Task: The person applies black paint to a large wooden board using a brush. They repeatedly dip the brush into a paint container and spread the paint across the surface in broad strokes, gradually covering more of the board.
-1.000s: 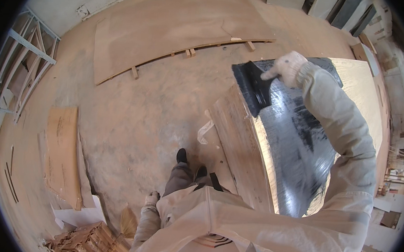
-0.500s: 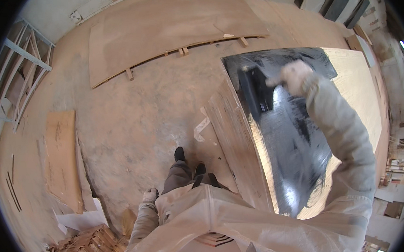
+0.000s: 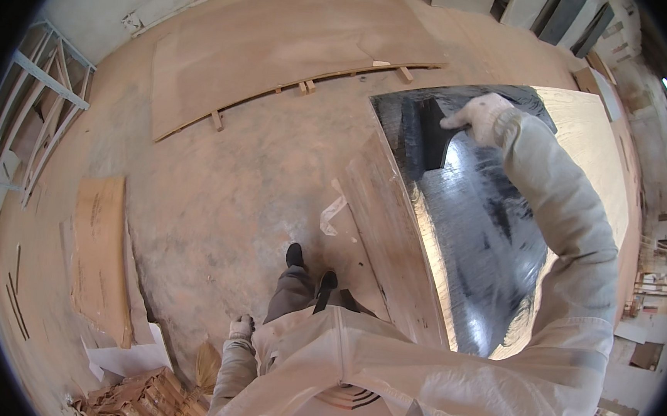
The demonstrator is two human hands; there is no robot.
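My right hand (image 3: 485,118), in a whitish glove, is closed on a broad, black-smeared spreader (image 3: 431,137). The blade rests on a wet, glossy black coating (image 3: 479,234) near the far left corner of a large pale panel (image 3: 594,149). Bare, straw-coloured surface shows along the panel's right side and in a strip at its left edge. My left hand (image 3: 242,327), gloved too, hangs low beside my left leg, fingers curled in, nothing seen in it.
Under the coated panel, a wooden side (image 3: 397,236) faces my legs. Another large brown board (image 3: 282,57) lies ahead on wooden blocks. To the left are a metal rack (image 3: 52,84) and a tan slab (image 3: 99,261). Broken wood pieces (image 3: 150,400) are heaped at lower left.
The spreader has tilted to a different angle and shifted slightly on the black coating in my right hand. My left hand has swung a little to the left.
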